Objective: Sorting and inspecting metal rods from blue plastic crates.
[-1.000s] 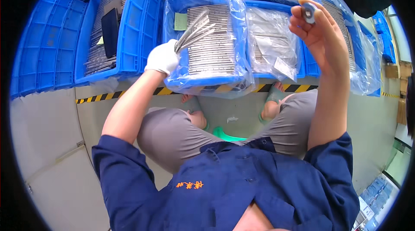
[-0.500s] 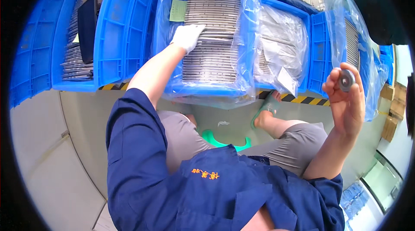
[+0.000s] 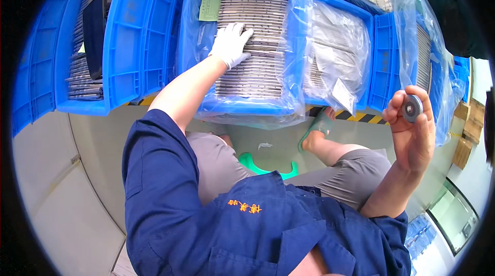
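Note:
My left hand (image 3: 231, 45), in a white glove, rests with fingers spread on a row of thin metal rods (image 3: 253, 10). They lie side by side in a blue crate (image 3: 193, 28) lined with clear plastic, and a second row of such rods (image 3: 249, 80) lies nearer to me. A green paper slip (image 3: 210, 7) is tucked at the far left of the rods. Bare and raised on the right, my right hand (image 3: 415, 136) grips a round grey metal disc (image 3: 412, 109) with a small hole in its middle, held between thumb and fingers.
To the left, a dark flat object (image 3: 94, 36) lies on rods in another blue crate (image 3: 121, 59). Plastic-covered crates (image 3: 337, 44) stand on the right. Black-and-yellow tape (image 3: 361, 119) runs along the near edge. A green stool (image 3: 268, 167) shows below; another person's dark sleeve (image 3: 454, 20) is at far right.
My left hand has shifted a little to the right over the rods, its fingers now more spread. My right hand has sunk slightly with the disc still in it.

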Motion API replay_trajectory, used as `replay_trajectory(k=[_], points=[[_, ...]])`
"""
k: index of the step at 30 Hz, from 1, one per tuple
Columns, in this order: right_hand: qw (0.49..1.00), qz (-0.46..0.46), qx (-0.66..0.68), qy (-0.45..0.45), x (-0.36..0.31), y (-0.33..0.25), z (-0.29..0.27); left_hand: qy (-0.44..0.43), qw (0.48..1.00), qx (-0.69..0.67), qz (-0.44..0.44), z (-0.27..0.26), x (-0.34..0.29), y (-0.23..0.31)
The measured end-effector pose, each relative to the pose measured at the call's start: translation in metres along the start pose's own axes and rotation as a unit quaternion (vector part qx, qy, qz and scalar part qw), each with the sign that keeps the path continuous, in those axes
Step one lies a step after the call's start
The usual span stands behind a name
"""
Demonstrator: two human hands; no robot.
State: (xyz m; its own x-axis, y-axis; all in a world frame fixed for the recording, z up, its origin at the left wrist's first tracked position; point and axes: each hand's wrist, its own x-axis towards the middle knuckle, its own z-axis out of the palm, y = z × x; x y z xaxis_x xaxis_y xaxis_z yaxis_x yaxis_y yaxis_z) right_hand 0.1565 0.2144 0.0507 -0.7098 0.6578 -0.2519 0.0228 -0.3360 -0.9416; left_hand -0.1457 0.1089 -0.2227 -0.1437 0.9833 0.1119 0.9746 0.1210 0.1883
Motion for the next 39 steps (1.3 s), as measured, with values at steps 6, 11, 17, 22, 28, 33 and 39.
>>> replay_trajectory(k=[6, 11, 17, 22, 28, 33, 39], points=[[1.000, -0.008, 0.029, 0.007, 0.001, 0.002, 0.002, -0.042, 0.999, -0.020, 0.026, 0.000, 0.000, 0.005], [0.999, -0.008, 0.032, -0.005, 0.001, 0.002, 0.006, 0.038, 0.996, -0.052, 0.066, 0.015, -0.008, -0.001], [1.000, 0.010, -0.014, 0.003, 0.000, 0.003, 0.009, -0.005, 0.996, -0.034, 0.078, 0.011, -0.008, 0.004], [1.000, 0.006, -0.010, -0.010, 0.000, 0.004, 0.010, -0.008, 0.994, -0.062, 0.094, 0.012, -0.018, 0.005], [1.000, 0.002, 0.019, -0.011, -0.003, 0.006, 0.011, -0.065, 0.996, -0.055, 0.038, 0.015, -0.016, 0.002], [0.999, -0.008, 0.031, 0.002, 0.002, 0.006, 0.016, 0.126, 0.951, -0.125, -0.253, 0.009, -0.016, -0.021], [0.999, 0.007, 0.016, 0.038, -0.009, -0.008, 0.019, -0.019, 0.866, -0.295, -0.404, 0.014, 0.012, -0.010]])
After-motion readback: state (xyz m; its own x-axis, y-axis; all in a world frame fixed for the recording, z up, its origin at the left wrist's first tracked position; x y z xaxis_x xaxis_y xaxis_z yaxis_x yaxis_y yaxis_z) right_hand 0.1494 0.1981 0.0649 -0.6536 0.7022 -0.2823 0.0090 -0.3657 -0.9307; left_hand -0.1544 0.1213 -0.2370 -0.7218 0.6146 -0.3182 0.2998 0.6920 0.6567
